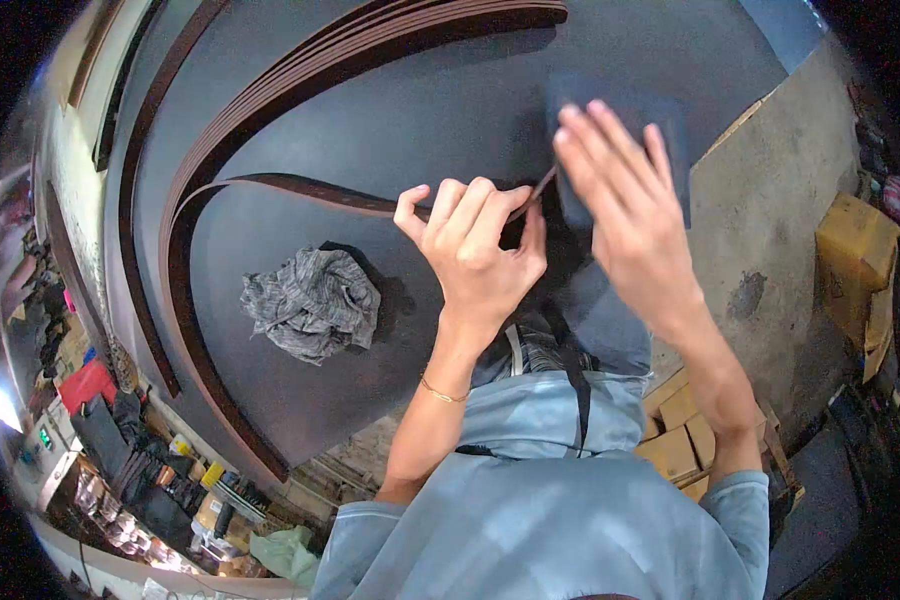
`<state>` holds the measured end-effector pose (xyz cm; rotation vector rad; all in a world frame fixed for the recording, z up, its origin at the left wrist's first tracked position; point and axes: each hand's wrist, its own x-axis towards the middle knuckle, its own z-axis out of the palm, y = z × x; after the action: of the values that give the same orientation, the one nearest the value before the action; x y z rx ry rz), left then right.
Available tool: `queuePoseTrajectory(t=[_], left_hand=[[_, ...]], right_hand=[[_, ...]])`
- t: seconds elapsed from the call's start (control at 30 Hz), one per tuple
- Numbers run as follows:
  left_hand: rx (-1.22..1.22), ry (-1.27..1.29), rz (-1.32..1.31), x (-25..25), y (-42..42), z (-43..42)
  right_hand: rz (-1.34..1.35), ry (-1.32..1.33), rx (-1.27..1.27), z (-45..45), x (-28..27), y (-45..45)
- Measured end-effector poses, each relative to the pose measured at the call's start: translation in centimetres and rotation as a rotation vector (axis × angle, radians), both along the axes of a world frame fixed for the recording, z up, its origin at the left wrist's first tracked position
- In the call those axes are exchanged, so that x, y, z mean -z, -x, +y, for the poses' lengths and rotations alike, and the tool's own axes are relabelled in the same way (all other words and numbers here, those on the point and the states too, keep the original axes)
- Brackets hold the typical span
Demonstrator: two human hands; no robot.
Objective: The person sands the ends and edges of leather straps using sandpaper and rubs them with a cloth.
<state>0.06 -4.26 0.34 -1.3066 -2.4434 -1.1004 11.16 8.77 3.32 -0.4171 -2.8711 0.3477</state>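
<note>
My left hand (480, 240) is closed on a long thin brown strip (310, 189), pinching it near its end. From there the strip curves left to join a bundle of similar strips (205, 150) on the dark table. The strip's tip shows just right of my left fingers. My right hand (625, 195) is spread, fingers stretched out, palm over a dark blue square piece (675, 130) at the table's right side. Its palm side is hidden. A crumpled grey cloth (312, 304) lies on the table left of my left hand.
The dark table (410, 110) fills the middle. Another brown strip (130, 200) curves at its left. Cardboard boxes (855, 250) stand on the floor at right, with more boxes (670, 452) beside my body. Tools and containers (215, 510) crowd the lower left.
</note>
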Motion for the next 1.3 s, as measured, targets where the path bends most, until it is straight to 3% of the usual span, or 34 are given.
queuePoseTrajectory(t=[0.03, 0.17, 0.27, 0.3, 0.4, 0.57, 0.67, 0.77, 0.9, 1.0, 1.07, 1.17, 1.3], left_hand=[[-0.004, 0.003, 0.000, -0.1, 0.1, -0.2], [0.015, 0.018, -0.022, 0.0, 0.1, 0.0], [0.023, -0.050, -0.039, 0.2, -0.1, 0.0], [0.020, -0.045, -0.044, 0.2, -0.2, -0.1], [0.017, -0.029, -0.037, 0.3, 0.1, -0.1], [0.023, -0.041, -0.023, 0.2, 0.0, 0.1], [0.020, -0.015, -0.022, 0.2, 0.3, -0.1], [0.025, -0.030, -0.018, 0.4, 0.2, 0.0], [0.030, -0.017, -0.015, 0.2, 0.3, 0.0], [0.036, -0.027, -0.028, -0.4, 0.2, 0.1], [0.019, -0.097, -0.079, -1.4, 0.2, -0.4], [-0.146, -0.232, -0.197, -6.7, 0.1, -1.2], [-0.222, -0.488, -0.474, -10.1, 1.3, -2.0]], right_hand=[[0.072, 0.111, -0.101, -0.8, -0.4, -0.3], [0.078, 0.117, -0.172, -1.2, 0.7, -0.9], [-0.030, -0.046, -0.042, 1.8, 0.7, -0.7], [0.008, 0.025, 0.004, 2.3, 0.2, -0.8], [0.015, 0.015, -0.232, -0.8, -2.0, -0.9], [-0.030, -0.014, -0.134, 1.3, 0.0, -0.7], [-0.031, -0.019, -0.280, -0.9, -0.7, -1.0], [-0.053, -0.045, -0.152, 1.2, -0.1, -0.1], [-0.025, 0.001, -0.241, -0.6, -0.3, -0.7], [-0.029, -0.075, -0.150, 2.2, 0.6, -0.3], [0.056, -0.066, -0.125, 4.0, 2.2, -0.3], [0.166, 0.021, -0.041, 3.2, 3.0, -0.4], [0.161, 0.000, 0.034, 2.7, 3.0, 0.2]])
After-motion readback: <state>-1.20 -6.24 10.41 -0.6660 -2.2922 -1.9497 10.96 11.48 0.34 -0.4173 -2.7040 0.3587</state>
